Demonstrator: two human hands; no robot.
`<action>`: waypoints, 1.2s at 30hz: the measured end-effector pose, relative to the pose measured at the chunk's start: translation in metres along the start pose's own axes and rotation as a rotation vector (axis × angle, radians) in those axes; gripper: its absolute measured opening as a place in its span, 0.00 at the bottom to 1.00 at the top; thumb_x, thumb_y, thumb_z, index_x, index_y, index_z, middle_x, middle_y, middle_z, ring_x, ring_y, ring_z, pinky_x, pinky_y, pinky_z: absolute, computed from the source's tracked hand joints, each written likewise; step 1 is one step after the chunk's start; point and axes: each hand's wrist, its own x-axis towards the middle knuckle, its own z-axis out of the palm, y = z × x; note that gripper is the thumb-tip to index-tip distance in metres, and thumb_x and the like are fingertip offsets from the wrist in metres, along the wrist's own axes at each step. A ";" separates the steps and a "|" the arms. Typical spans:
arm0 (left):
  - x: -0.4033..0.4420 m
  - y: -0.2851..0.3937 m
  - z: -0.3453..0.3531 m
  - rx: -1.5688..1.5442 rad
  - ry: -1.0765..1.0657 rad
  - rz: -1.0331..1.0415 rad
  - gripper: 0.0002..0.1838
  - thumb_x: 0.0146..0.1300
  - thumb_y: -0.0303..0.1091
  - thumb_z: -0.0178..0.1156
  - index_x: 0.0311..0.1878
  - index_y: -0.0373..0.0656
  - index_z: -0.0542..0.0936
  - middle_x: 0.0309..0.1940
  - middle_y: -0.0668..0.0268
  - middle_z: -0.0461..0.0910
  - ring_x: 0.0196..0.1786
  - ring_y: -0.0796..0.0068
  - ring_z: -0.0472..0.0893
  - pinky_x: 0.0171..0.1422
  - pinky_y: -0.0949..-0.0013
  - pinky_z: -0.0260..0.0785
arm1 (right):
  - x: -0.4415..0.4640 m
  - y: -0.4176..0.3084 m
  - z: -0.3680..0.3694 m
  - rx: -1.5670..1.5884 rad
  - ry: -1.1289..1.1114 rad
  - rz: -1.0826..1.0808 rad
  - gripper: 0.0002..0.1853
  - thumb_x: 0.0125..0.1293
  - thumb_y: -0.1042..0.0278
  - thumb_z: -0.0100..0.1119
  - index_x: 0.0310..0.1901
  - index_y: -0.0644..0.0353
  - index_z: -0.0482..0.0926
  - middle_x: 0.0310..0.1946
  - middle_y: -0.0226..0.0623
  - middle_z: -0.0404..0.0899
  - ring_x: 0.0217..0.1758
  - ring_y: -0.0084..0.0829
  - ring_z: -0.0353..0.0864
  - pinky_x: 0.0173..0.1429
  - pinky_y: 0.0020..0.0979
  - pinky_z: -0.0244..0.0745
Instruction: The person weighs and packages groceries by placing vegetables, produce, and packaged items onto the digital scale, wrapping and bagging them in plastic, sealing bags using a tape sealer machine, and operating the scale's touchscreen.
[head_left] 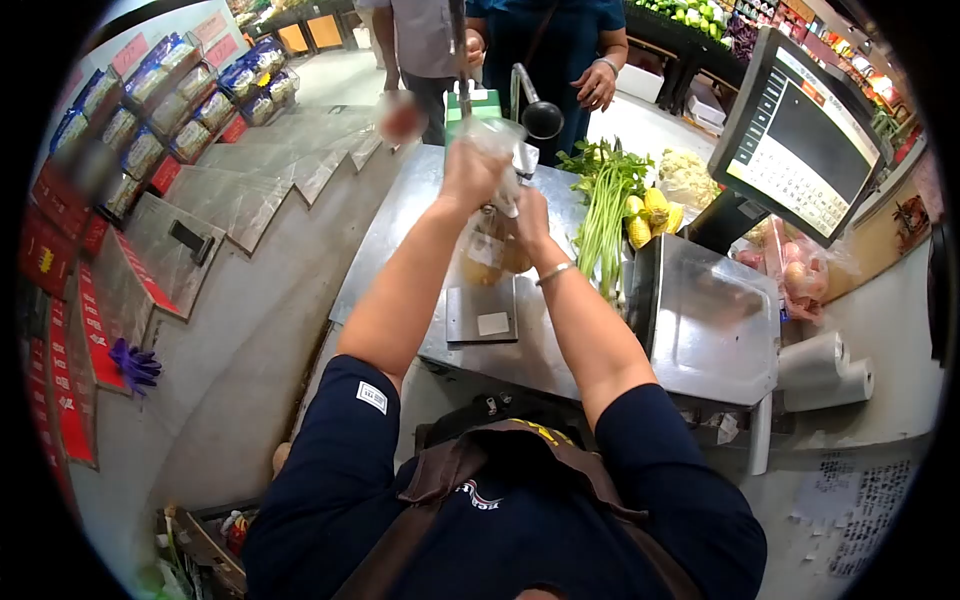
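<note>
The step in hand appears to be gathering or twisting the neck of a clear plastic bag (484, 250), which holds yellowish-brown produce, over the steel worktop (387, 243), just beyond a small metal plate (480, 312). The left hand (473, 175) has its fingers closed on the bunched film; the right hand (533, 218) is close beside the neck, but whether its fingers grip the film or stand apart, I cannot tell. The next move seems to call for a firm hold on the neck, so that the contents stay in. Motion blur and glare soften the film, the fingertips and the bag's label, so the kind of produce is unclear. The forearms and hands partly cover the bag, and whether its base touches the worktop is uncertain.
</note>
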 end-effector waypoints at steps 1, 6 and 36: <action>0.004 -0.007 -0.011 0.110 0.151 -0.059 0.07 0.51 0.28 0.62 0.34 0.38 0.77 0.30 0.67 0.78 0.31 0.78 0.75 0.33 0.71 0.68 | 0.004 -0.007 0.007 0.042 0.081 -0.166 0.09 0.44 0.69 0.63 0.29 0.61 0.78 0.25 0.47 0.79 0.30 0.46 0.79 0.32 0.36 0.72; -0.018 -0.070 -0.040 -0.004 0.532 -0.157 0.09 0.54 0.31 0.59 0.26 0.34 0.78 0.24 0.60 0.79 0.27 0.67 0.77 0.33 0.64 0.67 | -0.003 0.010 0.051 -0.134 -0.069 -0.167 0.14 0.50 0.63 0.59 0.37 0.62 0.78 0.33 0.44 0.80 0.38 0.38 0.79 0.42 0.34 0.72; -0.026 0.028 -0.060 -0.207 -0.121 -0.327 0.13 0.59 0.32 0.58 0.45 0.36 0.75 0.27 0.66 0.77 0.26 0.79 0.76 0.30 0.76 0.68 | -0.133 -0.061 -0.084 0.691 -0.535 0.397 0.16 0.66 0.56 0.51 0.38 0.63 0.71 0.26 0.36 0.75 0.29 0.26 0.77 0.38 0.29 0.74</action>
